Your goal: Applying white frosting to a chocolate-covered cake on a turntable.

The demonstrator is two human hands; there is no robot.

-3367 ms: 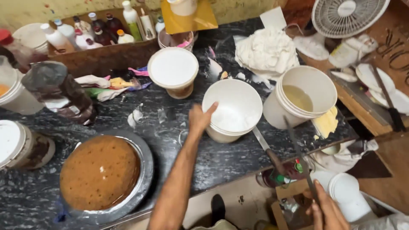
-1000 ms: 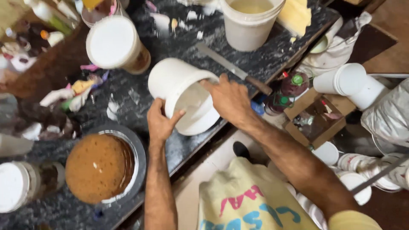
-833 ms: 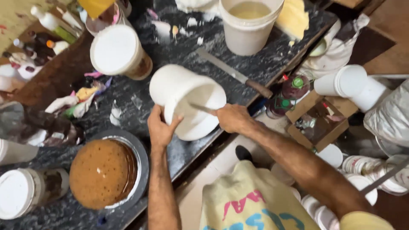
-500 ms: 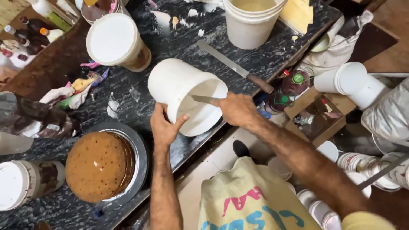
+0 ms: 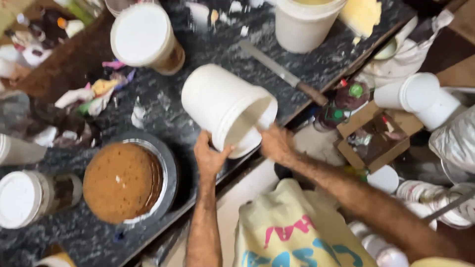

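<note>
Head view, left hand (image 5: 210,157) gripping tilted white bucket (image 5: 225,109), right hand (image 5: 275,144) at rim

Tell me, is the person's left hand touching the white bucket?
Touching. The head view shows the left hand gripping the lower rim of the tilted white bucket, fingers on its edge with no gap.

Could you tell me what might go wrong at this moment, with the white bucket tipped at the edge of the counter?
1. The white bucket lies tilted with its mouth toward the counter edge, held by the left hand and right hand; anything inside could spill onto the floor or clothes.
2. The knife lies just behind the bucket and could get knocked off.
3. The brown cake sits close by the left forearm.
</note>
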